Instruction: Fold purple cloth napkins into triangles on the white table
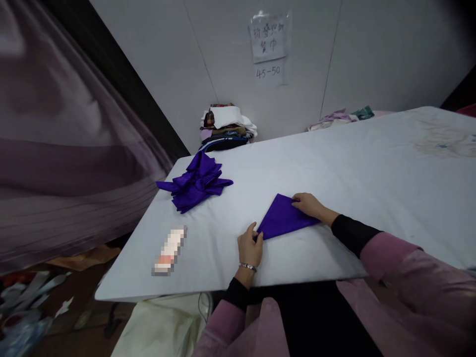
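Observation:
A purple napkin (pixel 283 218), folded into a flat triangular shape, lies on the white-covered table (pixel 219 248) in front of me. At its left corner, my left hand (pixel 250 245) pinches the cloth between thumb and finger. My right hand (pixel 309 205) grips the upper right edge, and its forearm lies partly over the right end of the napkin. Farther left on the table is a loose, crumpled pile of purple cloth (pixel 199 181) with several pointed corners sticking out.
A blurred-out oblong item (pixel 170 250) lies near the table's left front. Behind the table rises a stack of folded clothes (pixel 226 126), with more fabric (pixel 336 119) to the right. A sign (pixel 268 39) hangs on the wall. A draped curtain (pixel 74 139) borders the left side.

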The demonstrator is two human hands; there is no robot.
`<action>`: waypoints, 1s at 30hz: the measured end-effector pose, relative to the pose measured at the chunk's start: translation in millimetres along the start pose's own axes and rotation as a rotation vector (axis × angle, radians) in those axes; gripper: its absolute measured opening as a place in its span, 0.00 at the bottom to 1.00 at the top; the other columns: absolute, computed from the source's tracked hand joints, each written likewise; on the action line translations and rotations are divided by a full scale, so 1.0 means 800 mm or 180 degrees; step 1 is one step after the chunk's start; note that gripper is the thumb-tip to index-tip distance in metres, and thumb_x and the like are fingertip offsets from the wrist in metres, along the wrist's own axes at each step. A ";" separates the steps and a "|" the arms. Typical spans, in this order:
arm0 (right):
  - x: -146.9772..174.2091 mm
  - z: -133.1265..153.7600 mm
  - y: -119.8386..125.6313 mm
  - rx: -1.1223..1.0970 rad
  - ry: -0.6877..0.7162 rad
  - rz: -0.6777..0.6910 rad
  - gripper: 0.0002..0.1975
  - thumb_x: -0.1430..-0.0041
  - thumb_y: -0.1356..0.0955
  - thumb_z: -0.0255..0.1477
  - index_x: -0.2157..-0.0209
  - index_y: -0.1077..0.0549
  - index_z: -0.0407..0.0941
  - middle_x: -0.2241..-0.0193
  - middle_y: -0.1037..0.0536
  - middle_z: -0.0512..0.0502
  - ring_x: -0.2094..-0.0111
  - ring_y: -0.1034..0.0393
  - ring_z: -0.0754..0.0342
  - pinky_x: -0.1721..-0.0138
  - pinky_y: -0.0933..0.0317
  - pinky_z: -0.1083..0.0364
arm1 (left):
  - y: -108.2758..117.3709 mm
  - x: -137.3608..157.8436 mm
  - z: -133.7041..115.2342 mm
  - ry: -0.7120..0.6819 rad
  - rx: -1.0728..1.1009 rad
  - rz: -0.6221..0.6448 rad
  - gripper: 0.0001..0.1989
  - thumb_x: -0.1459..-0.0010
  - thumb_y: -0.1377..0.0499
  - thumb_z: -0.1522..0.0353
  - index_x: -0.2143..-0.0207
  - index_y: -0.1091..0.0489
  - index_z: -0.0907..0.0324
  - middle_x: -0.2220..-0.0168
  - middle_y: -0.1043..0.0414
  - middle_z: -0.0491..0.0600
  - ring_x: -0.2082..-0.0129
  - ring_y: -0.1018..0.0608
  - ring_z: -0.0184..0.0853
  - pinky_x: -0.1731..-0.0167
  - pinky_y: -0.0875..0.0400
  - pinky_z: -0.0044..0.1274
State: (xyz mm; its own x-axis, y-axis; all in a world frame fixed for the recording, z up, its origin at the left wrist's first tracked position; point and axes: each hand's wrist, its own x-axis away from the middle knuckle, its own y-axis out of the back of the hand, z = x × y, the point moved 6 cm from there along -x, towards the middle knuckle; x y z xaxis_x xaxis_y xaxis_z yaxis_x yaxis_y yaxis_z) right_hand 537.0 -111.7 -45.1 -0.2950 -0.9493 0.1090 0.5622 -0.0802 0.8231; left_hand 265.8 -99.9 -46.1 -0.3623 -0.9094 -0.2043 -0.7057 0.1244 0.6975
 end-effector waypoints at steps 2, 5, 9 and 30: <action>0.003 0.001 -0.001 0.0097 0.0000 -0.0041 0.13 0.45 0.36 0.30 0.59 0.25 0.45 0.60 0.22 0.44 0.59 0.29 0.48 0.59 0.38 0.54 | -0.001 -0.001 0.002 -0.0011 0.0095 -0.0007 0.17 0.45 0.44 0.69 0.52 0.32 0.59 0.76 0.28 0.42 0.73 0.26 0.31 0.65 0.32 0.26; 0.004 0.002 -0.003 0.0216 -0.0043 -0.0139 0.15 0.43 0.37 0.32 0.55 0.27 0.46 0.59 0.23 0.45 0.58 0.29 0.49 0.59 0.38 0.54 | -0.003 -0.001 0.003 -0.0048 0.0153 -0.0031 0.16 0.45 0.45 0.70 0.53 0.32 0.59 0.75 0.28 0.43 0.72 0.26 0.31 0.64 0.33 0.27; 0.005 0.004 -0.005 0.0310 -0.0092 -0.0293 0.19 0.42 0.37 0.32 0.49 0.31 0.45 0.57 0.23 0.43 0.55 0.30 0.47 0.57 0.38 0.52 | 0.002 0.001 0.001 -0.0097 0.0087 -0.0081 0.16 0.45 0.44 0.68 0.53 0.33 0.59 0.72 0.26 0.44 0.69 0.26 0.33 0.61 0.33 0.30; 0.003 0.009 -0.020 0.0796 0.0257 -0.0613 0.19 0.38 0.41 0.31 0.46 0.34 0.46 0.53 0.27 0.43 0.55 0.31 0.47 0.61 0.37 0.52 | 0.012 0.007 0.014 -0.0154 0.0199 -0.0164 0.17 0.49 0.41 0.68 0.55 0.31 0.57 0.67 0.26 0.46 0.62 0.26 0.37 0.55 0.33 0.35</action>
State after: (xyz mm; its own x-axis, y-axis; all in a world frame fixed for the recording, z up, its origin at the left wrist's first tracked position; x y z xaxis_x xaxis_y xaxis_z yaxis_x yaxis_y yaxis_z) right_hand 522.0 -110.5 -53.9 -0.3097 -0.9457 -0.0985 0.2917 -0.1931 0.9368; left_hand 250.6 -99.4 -48.2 -0.3524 -0.8952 -0.2730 -0.7602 0.1037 0.6413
